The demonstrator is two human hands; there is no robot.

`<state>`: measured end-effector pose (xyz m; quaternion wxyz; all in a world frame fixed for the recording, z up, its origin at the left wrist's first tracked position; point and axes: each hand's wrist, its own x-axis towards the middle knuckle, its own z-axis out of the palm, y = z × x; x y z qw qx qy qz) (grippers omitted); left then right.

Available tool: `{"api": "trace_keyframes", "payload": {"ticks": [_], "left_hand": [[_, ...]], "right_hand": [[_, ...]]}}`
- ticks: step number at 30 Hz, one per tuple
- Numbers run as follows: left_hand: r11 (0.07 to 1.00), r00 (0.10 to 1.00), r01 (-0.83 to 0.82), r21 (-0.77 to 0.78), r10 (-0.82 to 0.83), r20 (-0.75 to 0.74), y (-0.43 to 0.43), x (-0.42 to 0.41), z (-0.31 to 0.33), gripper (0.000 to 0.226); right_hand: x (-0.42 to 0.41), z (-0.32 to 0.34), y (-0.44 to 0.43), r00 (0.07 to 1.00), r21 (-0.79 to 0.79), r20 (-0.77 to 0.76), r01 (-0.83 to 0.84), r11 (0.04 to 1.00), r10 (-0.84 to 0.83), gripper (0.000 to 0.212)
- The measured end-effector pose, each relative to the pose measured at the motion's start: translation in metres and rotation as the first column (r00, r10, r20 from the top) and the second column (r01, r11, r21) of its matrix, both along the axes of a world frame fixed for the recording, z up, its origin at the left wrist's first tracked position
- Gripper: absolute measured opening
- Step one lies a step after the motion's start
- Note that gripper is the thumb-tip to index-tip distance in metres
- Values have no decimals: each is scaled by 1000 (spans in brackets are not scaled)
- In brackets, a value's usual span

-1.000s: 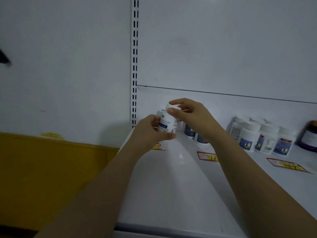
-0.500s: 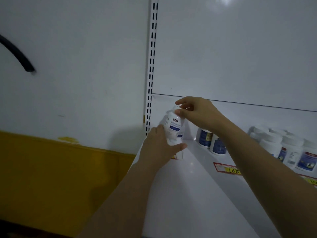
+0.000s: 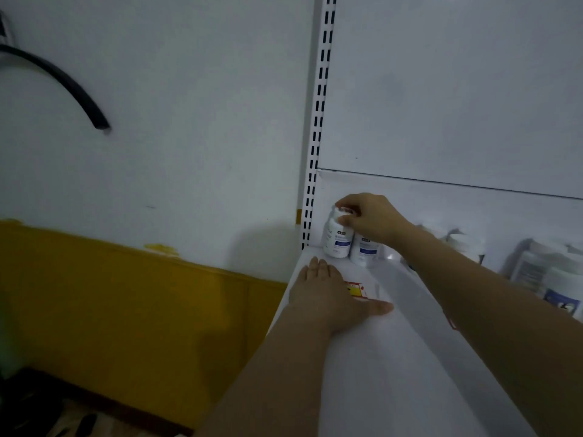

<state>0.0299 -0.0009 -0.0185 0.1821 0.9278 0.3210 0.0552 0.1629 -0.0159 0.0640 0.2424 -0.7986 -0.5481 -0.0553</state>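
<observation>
The right hand gripped the cap of the white bottle, which stood in the back left corner of the shelf, touching a second bottle on its right. The slotted upright rose just left of it. The left hand lay flat, fingers straight, near the shelf's left edge, beside a yellow price tag. Blurred bottles stood farther right; bare shelf lay in front

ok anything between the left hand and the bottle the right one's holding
Nothing visible. Only bare shelf lies between the left hand and the bottle, whose cap the right hand grips.
</observation>
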Motion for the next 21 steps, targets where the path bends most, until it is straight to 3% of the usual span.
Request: {"api": "trace_keyframes", "payload": {"ticks": [3,7,13,17,21], "left_hand": [[1000,1000,-4,-1,4,-6,1,1,-1,123],[1000,1000,-6,5,6,-13,3,2,-3,124],[999,1000,9,31,-9,4,3,3,-3,122],[999,994,29,27,-32,101,10,6,-8,128],[984,987,77,161,-98,124,3,8,1,124]], "right_hand": [[2,-7,3,999,-21,38,14,1000,-13,40],[5,-15,6,978,-1,198,69,998,-68,41],[2,-14,2,983,-48,175,68,997,-59,49],[-1,5,-28,981,97,175,65,993,-82,44],[17,27,-81,964,139,209,138,981,-165,33]]}}
